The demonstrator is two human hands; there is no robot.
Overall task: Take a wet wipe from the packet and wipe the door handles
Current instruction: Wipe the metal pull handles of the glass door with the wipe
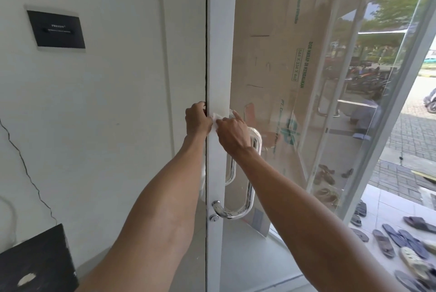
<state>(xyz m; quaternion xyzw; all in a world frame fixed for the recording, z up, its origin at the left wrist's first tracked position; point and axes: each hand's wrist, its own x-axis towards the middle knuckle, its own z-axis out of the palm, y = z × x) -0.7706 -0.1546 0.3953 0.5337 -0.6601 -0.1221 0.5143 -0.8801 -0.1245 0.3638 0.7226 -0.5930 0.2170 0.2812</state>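
Both hands met at the top of the chrome door handle [250,188] on the white door frame [218,56]. The right hand [233,135] and left hand [197,120] each had fingers pinched on the white wipe [215,123], held between them against the frame.

A polished chrome door handle [250,188] gleams mirror-bright against a matt white painted door frame [220,56]. Brown printed cardboard [271,44] (dull, slightly scuffed) backs the clear, reflective glass pane [377,79]. The white wall [106,103] looks smooth apart from one thin crack.
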